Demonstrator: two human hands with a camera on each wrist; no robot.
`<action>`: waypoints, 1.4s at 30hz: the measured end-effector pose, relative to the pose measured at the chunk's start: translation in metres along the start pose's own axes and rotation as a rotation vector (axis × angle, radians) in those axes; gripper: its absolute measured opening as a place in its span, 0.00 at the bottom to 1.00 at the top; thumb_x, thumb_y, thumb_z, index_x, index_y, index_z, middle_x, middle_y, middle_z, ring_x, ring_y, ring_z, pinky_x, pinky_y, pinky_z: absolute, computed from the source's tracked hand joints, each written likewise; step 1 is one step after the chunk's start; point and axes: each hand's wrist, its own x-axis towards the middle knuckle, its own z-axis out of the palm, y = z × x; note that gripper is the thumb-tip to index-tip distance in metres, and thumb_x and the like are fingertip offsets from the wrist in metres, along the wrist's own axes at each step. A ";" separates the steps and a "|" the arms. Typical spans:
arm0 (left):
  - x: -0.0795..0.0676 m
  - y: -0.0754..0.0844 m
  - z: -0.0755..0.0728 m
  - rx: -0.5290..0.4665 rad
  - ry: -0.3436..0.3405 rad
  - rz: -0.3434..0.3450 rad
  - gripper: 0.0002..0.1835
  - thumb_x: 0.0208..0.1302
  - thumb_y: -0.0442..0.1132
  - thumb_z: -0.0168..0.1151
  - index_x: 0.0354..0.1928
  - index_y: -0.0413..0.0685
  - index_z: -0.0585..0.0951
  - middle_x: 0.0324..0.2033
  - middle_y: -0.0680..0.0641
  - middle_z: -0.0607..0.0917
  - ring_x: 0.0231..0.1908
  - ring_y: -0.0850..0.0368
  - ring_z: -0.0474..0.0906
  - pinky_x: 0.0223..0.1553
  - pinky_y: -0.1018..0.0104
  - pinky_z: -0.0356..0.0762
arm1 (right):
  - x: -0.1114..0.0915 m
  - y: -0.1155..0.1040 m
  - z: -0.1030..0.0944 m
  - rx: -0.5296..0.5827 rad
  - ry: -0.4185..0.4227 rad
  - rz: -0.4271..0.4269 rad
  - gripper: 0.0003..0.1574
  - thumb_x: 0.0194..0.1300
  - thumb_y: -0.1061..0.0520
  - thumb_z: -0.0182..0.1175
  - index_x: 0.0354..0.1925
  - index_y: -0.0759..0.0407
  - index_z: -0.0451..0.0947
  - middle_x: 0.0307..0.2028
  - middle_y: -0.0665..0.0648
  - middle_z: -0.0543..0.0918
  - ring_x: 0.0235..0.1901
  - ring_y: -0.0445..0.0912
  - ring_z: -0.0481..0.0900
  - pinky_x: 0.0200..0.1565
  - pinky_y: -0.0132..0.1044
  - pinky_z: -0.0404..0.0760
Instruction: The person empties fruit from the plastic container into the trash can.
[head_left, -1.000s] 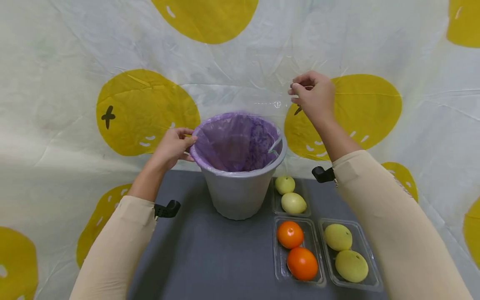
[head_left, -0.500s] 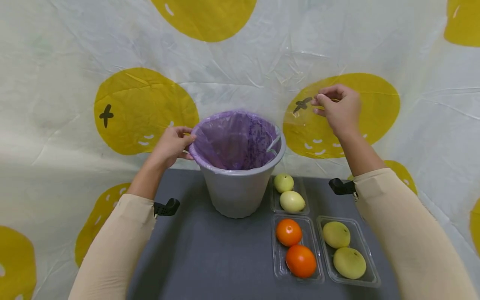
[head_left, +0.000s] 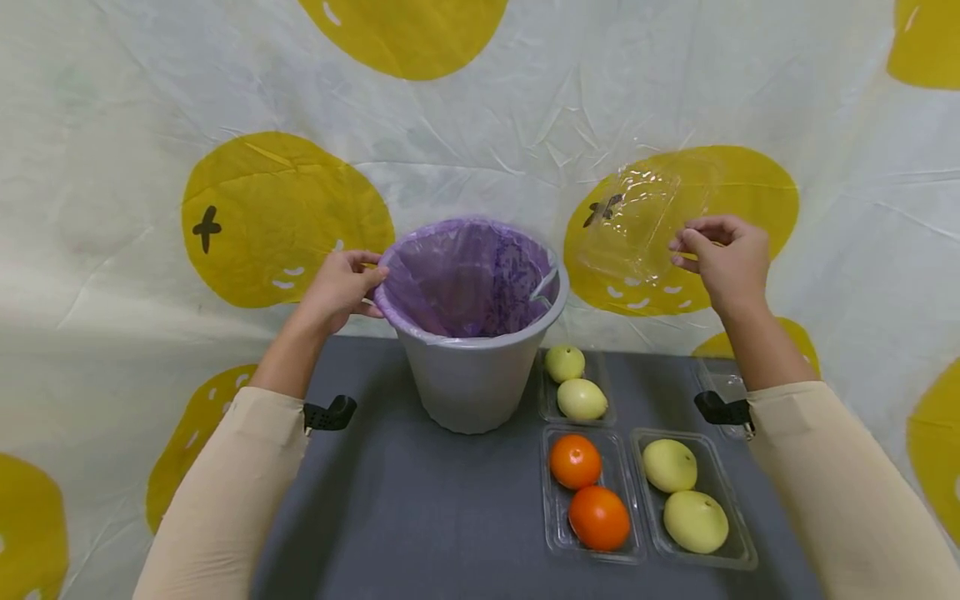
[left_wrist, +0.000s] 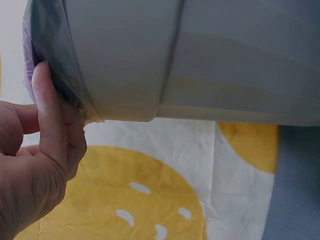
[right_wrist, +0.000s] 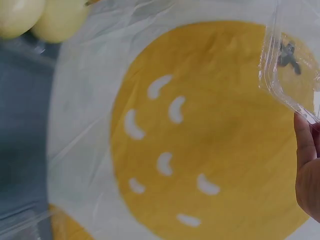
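A grey trash bin stands on the dark table, lined with a purple plastic bag folded over its rim. My left hand holds the bin's left rim, thumb on the bag and fingers outside; the left wrist view shows the fingers against the liner's edge. To the right of the bin, my right hand pinches a clear plastic container by its edge, up in the air before the backdrop. In the right wrist view, the container's rim sits above the fingertips. Its contours are faint.
Right of the bin are clear trays: one with two pale yellow fruits, one with two orange fruits, one with two yellow-green fruits. Another clear container is partly hidden behind my right wrist. A patterned sheet hangs behind.
My right hand has moved right and down with the clear container, away from the bin. A container behind the right wrist has come into sight. The left hand stays on the rim.
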 end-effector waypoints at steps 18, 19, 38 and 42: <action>0.001 0.000 -0.002 0.016 -0.003 0.025 0.26 0.79 0.39 0.55 0.73 0.36 0.69 0.48 0.40 0.75 0.33 0.56 0.83 0.30 0.65 0.89 | -0.030 0.078 -0.066 -0.387 -0.028 0.200 0.15 0.71 0.55 0.65 0.52 0.61 0.77 0.34 0.41 0.87 0.29 0.31 0.88 0.34 0.28 0.88; 0.001 0.000 -0.002 0.015 -0.002 0.025 0.25 0.79 0.39 0.55 0.72 0.36 0.70 0.48 0.40 0.75 0.33 0.56 0.83 0.30 0.65 0.89 | -0.032 0.083 -0.069 -0.401 -0.031 0.202 0.17 0.72 0.55 0.65 0.53 0.63 0.77 0.34 0.40 0.86 0.29 0.31 0.87 0.34 0.28 0.88; 0.000 -0.002 0.000 0.003 -0.001 0.019 0.25 0.79 0.39 0.56 0.72 0.36 0.70 0.47 0.42 0.75 0.33 0.56 0.82 0.30 0.65 0.89 | -0.051 0.151 -0.113 -0.787 -0.073 0.241 0.28 0.77 0.57 0.58 0.64 0.78 0.73 0.42 0.69 0.88 0.25 0.31 0.85 0.32 0.30 0.88; 0.001 -0.002 0.000 0.000 0.009 0.015 0.24 0.79 0.39 0.55 0.72 0.37 0.70 0.47 0.41 0.75 0.33 0.56 0.82 0.29 0.66 0.88 | -0.054 0.159 -0.121 -0.826 -0.079 0.253 0.28 0.78 0.56 0.58 0.63 0.79 0.73 0.44 0.72 0.87 0.25 0.33 0.85 0.32 0.33 0.89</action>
